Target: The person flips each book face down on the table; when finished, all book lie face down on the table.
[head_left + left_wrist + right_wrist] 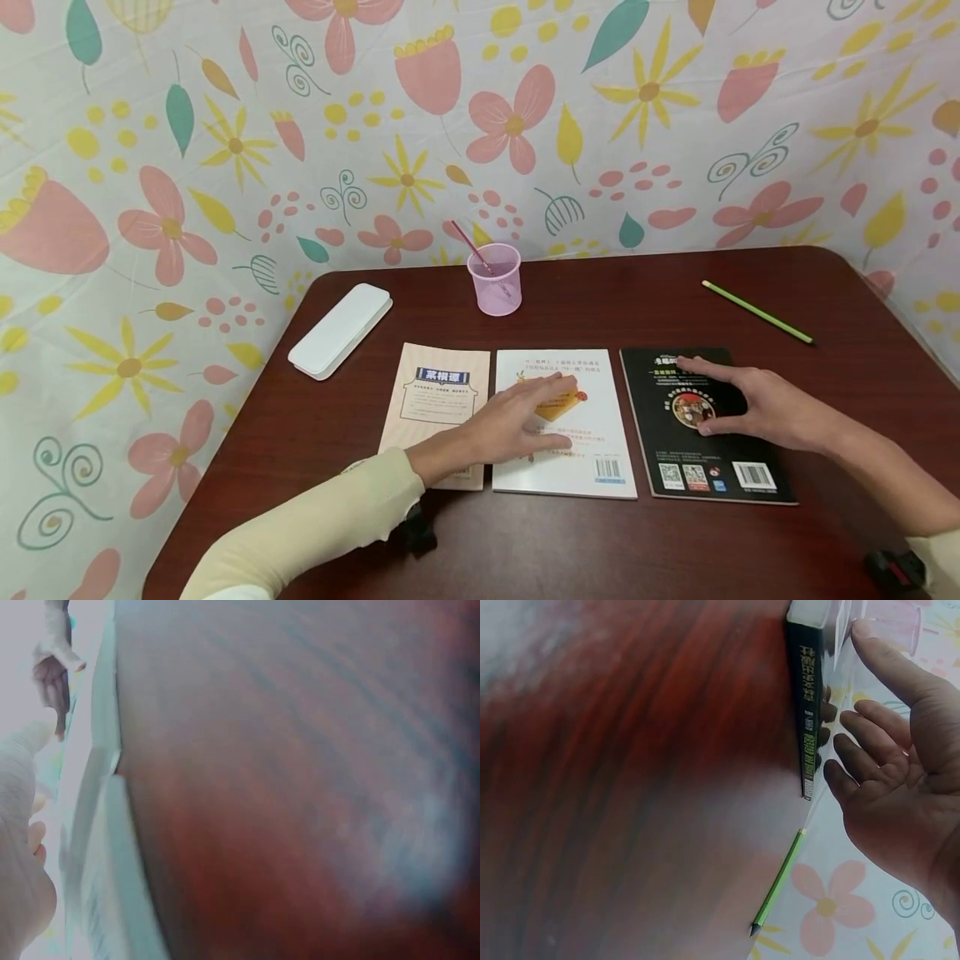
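Nearest the front edge of the dark red counter [525,550], three books lie side by side in a row. At the middle, the left hand [517,421] rests flat on the white book [592,433], its fingers straight and close together, pointing toward the right. Just beside it on the right, the black book [750,483] lies under the right hand [738,400], whose fingers are spread and slightly arched, the tips touching the cover; the right wrist view shows that hand's open palm next to the book's spine. Left of the white book, touching its edge, lies a beige book [438,392]. Farther back, toward the left edge, sits a white case [341,329]; a green pencil [757,312] lies toward the right edge. Near the far edge stands a pink cup [495,283] holding a pink stick [474,248].
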A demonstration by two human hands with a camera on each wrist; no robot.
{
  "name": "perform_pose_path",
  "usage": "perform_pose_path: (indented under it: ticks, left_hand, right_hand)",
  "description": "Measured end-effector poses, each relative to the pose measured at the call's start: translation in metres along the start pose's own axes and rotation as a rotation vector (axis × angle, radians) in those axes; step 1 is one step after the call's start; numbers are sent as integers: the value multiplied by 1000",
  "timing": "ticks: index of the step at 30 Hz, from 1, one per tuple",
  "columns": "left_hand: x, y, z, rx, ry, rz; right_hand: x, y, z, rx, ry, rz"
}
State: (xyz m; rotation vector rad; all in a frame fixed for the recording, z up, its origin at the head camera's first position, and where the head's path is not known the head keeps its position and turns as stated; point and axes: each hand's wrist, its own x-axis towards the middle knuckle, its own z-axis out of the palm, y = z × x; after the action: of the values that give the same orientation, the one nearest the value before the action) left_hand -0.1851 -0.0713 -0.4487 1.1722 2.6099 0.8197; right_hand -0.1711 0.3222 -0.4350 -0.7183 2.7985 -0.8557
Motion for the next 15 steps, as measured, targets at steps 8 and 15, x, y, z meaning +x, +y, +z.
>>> perform_pose_path:
  ticks: [8, 15]
  left_hand:
    - [-13, -15, -30, -68, 62, 38]
    - [-35, -40, -53, -89, 103, -17]
  right_hand:
    - [-6, -9, -2, -56, 99, -51]
    - [-10, -15, 0, -32, 121, -156]
